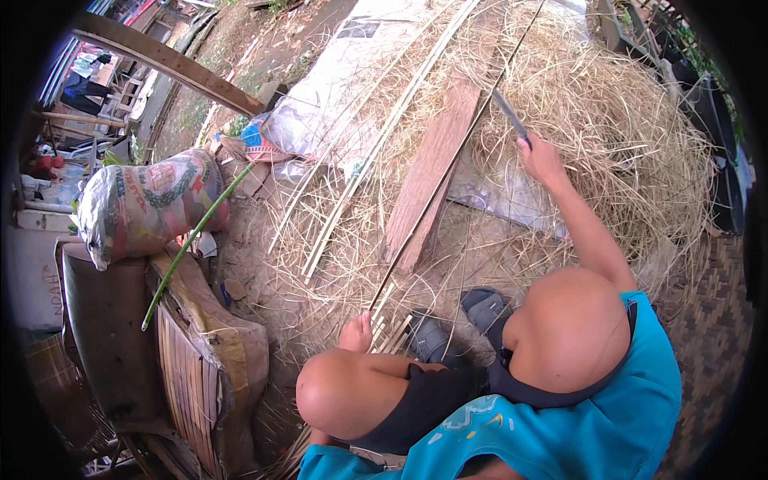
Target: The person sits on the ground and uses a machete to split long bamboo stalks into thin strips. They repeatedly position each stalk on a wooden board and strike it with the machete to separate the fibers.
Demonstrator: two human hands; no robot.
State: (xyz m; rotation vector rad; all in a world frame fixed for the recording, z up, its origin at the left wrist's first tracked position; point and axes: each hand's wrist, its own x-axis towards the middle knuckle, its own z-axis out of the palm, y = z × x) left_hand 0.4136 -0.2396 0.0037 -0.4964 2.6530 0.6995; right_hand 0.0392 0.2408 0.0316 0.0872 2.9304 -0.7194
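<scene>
My left hand (356,332), down by my left knee, is closed around the near end of a long, thin, dark strip (428,210), which looks like split bamboo. The strip slants up and away to the right, across a reddish-brown wooden board (436,164) lying on the ground. Farther out on the right, my right hand (544,160) grips the dark handle of a knife (510,114). Its grey blade points up and left, beside the strip; whether the two touch I cannot tell. Several pale split strips (376,152) lie left of the board.
A large heap of pale shavings (616,120) covers plastic sheeting (512,196) beyond the board. To the left, a stuffed sack (160,200) rests by a worn seat (212,360), with a green stalk (196,232) leaning across. My sandals (436,340) are close below the board.
</scene>
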